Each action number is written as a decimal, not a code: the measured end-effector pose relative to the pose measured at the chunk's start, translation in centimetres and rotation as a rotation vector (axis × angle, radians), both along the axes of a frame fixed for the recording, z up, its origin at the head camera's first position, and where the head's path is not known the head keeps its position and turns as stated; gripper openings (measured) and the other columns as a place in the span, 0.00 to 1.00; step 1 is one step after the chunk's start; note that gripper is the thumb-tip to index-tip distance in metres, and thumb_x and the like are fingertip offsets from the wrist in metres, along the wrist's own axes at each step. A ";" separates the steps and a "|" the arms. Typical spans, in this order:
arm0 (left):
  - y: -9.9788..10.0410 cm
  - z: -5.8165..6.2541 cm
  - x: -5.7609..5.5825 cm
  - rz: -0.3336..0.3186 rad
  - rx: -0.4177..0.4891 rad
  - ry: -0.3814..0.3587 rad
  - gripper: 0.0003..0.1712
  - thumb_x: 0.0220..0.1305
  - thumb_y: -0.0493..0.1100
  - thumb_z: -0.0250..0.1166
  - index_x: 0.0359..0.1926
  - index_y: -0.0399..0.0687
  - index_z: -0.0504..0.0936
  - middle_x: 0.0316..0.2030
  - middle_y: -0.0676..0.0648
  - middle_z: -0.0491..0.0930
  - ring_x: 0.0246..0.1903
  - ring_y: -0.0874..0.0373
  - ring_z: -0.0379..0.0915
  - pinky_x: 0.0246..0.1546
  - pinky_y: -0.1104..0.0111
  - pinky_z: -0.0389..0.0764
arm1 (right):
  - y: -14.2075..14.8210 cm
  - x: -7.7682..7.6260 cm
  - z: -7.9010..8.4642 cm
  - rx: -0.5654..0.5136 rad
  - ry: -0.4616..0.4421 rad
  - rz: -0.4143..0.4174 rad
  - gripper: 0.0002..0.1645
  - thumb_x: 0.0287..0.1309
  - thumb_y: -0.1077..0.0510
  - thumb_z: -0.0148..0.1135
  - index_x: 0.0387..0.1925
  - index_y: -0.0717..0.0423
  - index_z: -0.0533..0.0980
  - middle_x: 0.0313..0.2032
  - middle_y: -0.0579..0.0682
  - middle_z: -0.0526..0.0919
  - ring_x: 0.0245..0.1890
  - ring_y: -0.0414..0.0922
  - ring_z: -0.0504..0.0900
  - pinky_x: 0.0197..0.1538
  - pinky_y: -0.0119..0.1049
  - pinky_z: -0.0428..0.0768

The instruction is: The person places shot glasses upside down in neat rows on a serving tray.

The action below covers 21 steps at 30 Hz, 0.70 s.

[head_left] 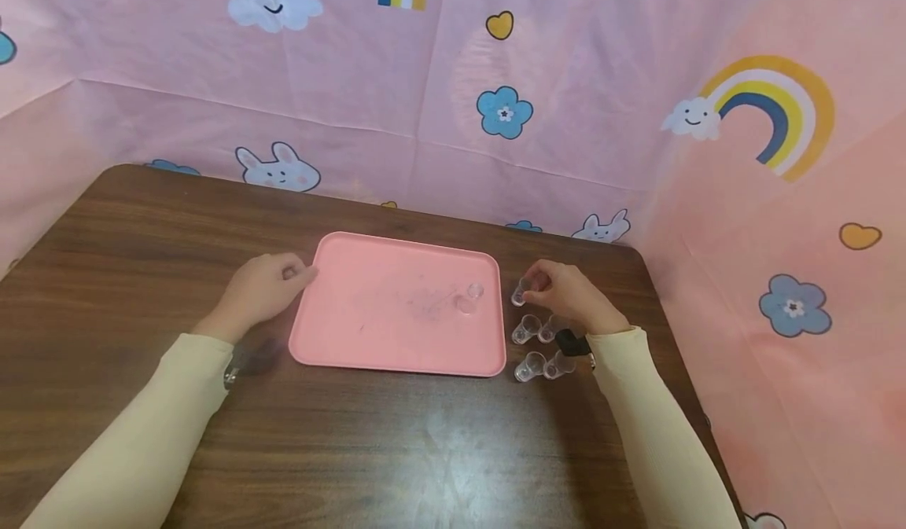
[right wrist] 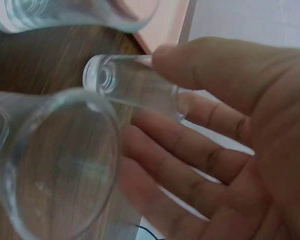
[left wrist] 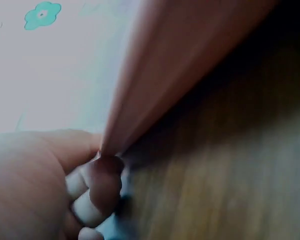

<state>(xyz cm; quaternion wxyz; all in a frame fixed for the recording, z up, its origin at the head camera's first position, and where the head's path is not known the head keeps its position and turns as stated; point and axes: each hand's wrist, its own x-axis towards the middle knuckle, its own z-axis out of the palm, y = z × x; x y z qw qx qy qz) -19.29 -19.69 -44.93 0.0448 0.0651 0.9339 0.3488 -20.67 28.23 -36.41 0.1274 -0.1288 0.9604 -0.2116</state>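
My left hand (head_left: 262,293) is at the left rim of the pink tray (head_left: 382,309), thumb and curled fingers pinching the edge. The left wrist view shows the tray's side (left wrist: 145,75) rising from that pinch. On the right, my right hand (head_left: 569,297) holds a small clear shot glass (head_left: 520,293) just beyond the tray's right rim. Thumb and fingers lie about the upper part of this glass (right wrist: 135,82) in the right wrist view. Nearer me stand several like it, including one shot glass (head_left: 525,329) and another shot glass (head_left: 529,367).
Clear round outlines (head_left: 465,304) show at the tray's right side; whether they are one glass or two I cannot tell. The brown wooden table (head_left: 340,450) meets a pink patterned cloth (head_left: 368,81) at the back and right.
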 end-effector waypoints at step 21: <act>-1.2 -0.9 -0.2 -0.054 0.100 -0.001 0.31 0.74 0.60 0.60 0.69 0.50 0.74 0.36 0.49 0.83 0.37 0.50 0.74 0.38 0.59 0.72 | -3.8 4.1 1.5 -0.541 0.298 0.003 0.15 0.68 0.63 0.64 0.54 0.55 0.77 0.43 0.52 0.85 0.42 0.45 0.83 0.45 0.38 0.83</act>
